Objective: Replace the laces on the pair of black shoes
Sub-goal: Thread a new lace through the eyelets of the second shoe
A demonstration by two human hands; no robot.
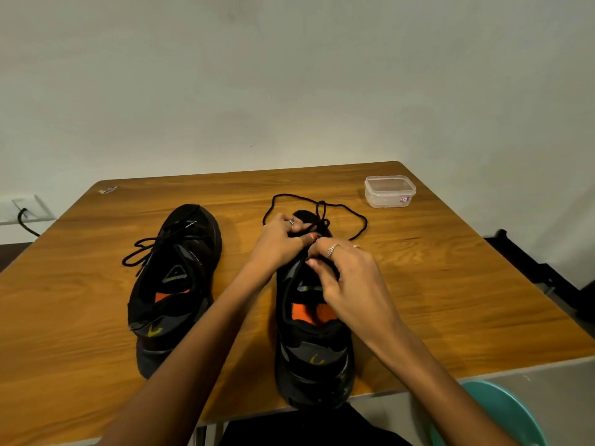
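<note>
Two black shoes with orange insoles stand on the wooden table (450, 284), toes pointing away from me. The left shoe (174, 284) has its black lace (141, 252) tied, with loops hanging off its left side. Over the lacing area of the right shoe (312, 349) both my hands work close together. My left hand (280, 243) has its fingers curled on the shoe's upper and lace. My right hand (347, 275) pinches the lace near the eyelets. The right shoe's black lace (322, 204) lies in loose loops past the toe.
A small clear plastic container (389, 191) stands at the table's far right corner. A small tag or sticker (108, 189) lies at the far left corner. A teal chair (502, 413) edge shows at lower right. A wall socket with a black cable (25, 217) is at the left.
</note>
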